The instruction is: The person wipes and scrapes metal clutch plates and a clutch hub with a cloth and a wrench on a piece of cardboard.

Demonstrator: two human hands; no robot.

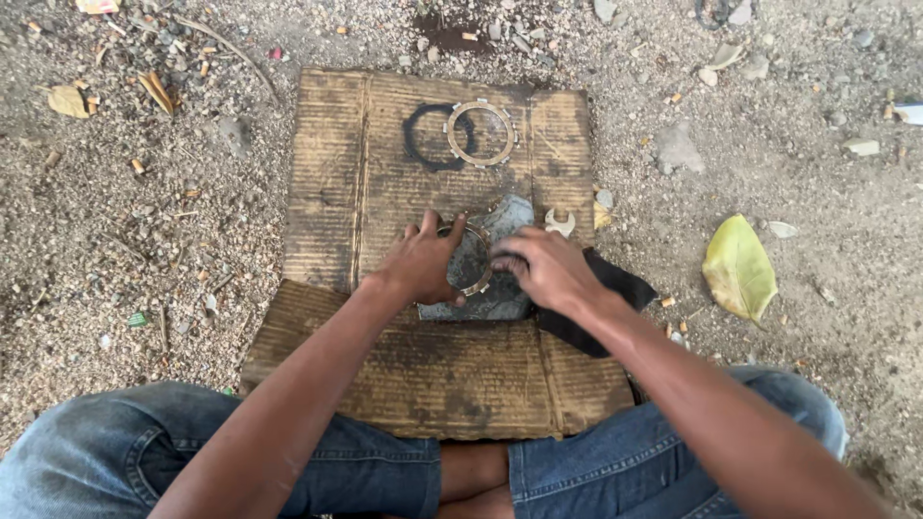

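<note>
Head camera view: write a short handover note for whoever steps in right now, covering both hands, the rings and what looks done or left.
Left hand: fingers pin a toothed metal ring flat on a grey sheet.
Right hand: fingertips press the sheet beside the ring; a black cloth lies under the wrist.
Second toothed ring lies apart at the far end of the cardboard, beside a black ring mark.
Small wrench lies right of the sheet.
Done or left: cannot tell.

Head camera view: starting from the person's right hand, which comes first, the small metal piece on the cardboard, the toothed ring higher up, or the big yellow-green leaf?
From the right hand:
1. Small metal piece, just beyond the fingers on the cardboard.
2. Toothed ring, up the cardboard and slightly left.
3. Yellow-green leaf, off to the right on the dirt.
</note>
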